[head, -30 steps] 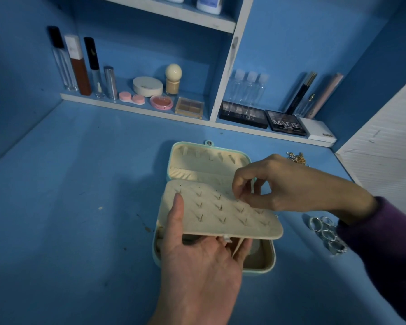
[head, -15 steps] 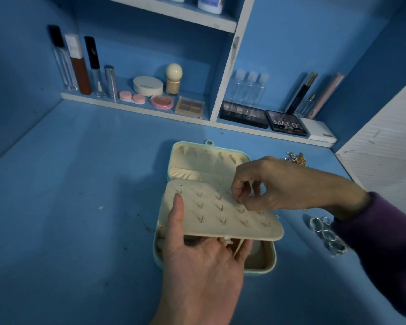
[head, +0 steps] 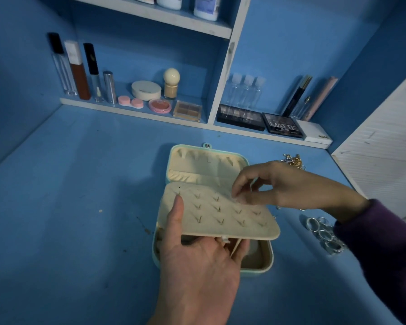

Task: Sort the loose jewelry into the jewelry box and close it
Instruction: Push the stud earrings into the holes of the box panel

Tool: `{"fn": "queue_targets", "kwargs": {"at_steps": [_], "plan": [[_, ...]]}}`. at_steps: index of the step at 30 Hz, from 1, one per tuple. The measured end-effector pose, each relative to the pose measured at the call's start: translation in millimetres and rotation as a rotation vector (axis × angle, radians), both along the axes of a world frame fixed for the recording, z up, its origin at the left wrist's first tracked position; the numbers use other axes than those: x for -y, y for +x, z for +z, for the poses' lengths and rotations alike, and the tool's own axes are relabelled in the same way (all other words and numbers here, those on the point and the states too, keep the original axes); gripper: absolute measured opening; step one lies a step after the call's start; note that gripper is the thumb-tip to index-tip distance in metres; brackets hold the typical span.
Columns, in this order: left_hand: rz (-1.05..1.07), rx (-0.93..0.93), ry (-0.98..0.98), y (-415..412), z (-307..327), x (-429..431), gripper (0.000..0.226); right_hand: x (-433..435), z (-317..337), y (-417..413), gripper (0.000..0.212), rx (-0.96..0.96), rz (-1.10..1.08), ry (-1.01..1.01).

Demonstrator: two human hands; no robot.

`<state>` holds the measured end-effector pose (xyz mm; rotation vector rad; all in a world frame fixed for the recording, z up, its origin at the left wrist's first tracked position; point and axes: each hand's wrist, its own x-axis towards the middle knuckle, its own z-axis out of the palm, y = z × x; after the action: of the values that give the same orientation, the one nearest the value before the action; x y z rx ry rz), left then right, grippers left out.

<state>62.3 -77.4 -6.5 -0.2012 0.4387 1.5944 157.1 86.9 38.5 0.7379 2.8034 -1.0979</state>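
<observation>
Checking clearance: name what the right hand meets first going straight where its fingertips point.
Most likely the cream earring panel, just below the right hand pinching a small pale piece; depth is unclear.

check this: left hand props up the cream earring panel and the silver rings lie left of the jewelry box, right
Not quite. In the head view the silver rings lie right of the jewelry box, beside the purple sleeve. The rest holds: the left hand props up the cream earring panel.
</observation>
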Motion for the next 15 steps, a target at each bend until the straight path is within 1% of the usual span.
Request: {"fn": "queue_targets", "kwargs": {"at_steps": [3,6,9,10,13,15], "plan": [[-0.041,-0.018,-0.024,-1.2,2.4,-1.3,0.072,-1.6,0.3,11.9,0.017,-0.097,-0.062,-0.119],[-0.056,-0.007,-0.039,-3.5,4.6,-4.8,0.087,-2.3,1.4,22.8,0.025,-0.154,-0.089,-0.183],[-0.078,-0.042,0.020,-10.1,8.5,-10.4,0.105,-3.0,-0.4,28.5,0.031,-0.235,-0.160,-0.250],[-0.090,-0.065,0.042,-12.2,10.0,-13.3,0.107,-4.0,-2.6,29.1,0.034,-0.274,-0.198,-0.283],[-0.121,-0.126,0.020,-18.5,11.0,-25.4,0.092,-7.2,-9.6,26.9,0.042,-0.380,-0.271,-0.410],[-0.155,-0.199,-0.011,-24.6,9.9,-33.2,0.079,-7.0,-14.2,23.2,0.043,-0.426,-0.294,-0.465]]}}
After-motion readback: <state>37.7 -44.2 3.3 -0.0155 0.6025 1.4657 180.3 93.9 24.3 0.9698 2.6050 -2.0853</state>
